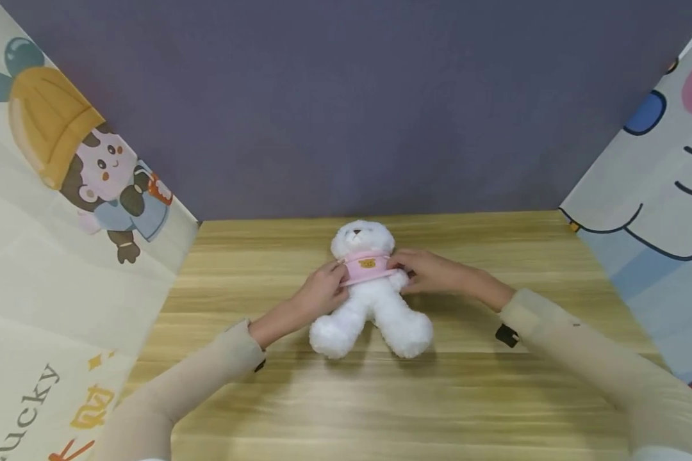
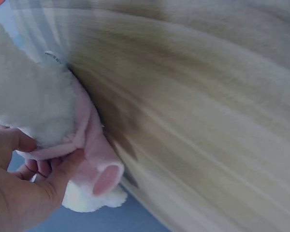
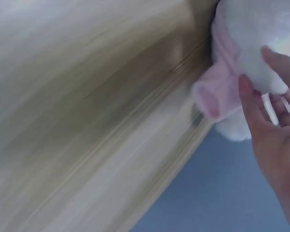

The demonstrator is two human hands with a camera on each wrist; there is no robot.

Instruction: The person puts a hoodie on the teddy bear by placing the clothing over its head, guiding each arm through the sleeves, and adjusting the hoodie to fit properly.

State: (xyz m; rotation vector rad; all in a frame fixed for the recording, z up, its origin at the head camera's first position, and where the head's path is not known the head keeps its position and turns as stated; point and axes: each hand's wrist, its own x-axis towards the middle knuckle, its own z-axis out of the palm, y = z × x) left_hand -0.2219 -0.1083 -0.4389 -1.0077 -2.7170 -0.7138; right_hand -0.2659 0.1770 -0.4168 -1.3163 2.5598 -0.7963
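A white plush bear (image 1: 371, 314) lies on its back on the wooden table, head toward the back wall and legs spread toward me. Round its chest sits a small pink shirt (image 1: 366, 266) with a brown bear patch on the front. My left hand (image 1: 325, 288) pinches the shirt's hem on the left side, thumb on the pink cloth. On the other side, my right hand (image 1: 427, 269) holds the shirt's edge beside the bear's white arm, fingers slightly spread. An empty-looking pink sleeve (image 2: 104, 174) sticks out in the left wrist view, and another sleeve (image 3: 210, 99) in the right wrist view.
Behind the table (image 1: 300, 410) stands a dark grey-blue wall (image 1: 369, 109). Cartoon-printed panels flank it, a left panel (image 1: 34, 275) and a right panel (image 1: 657, 256). Dark straps show at both sleeve cuffs.
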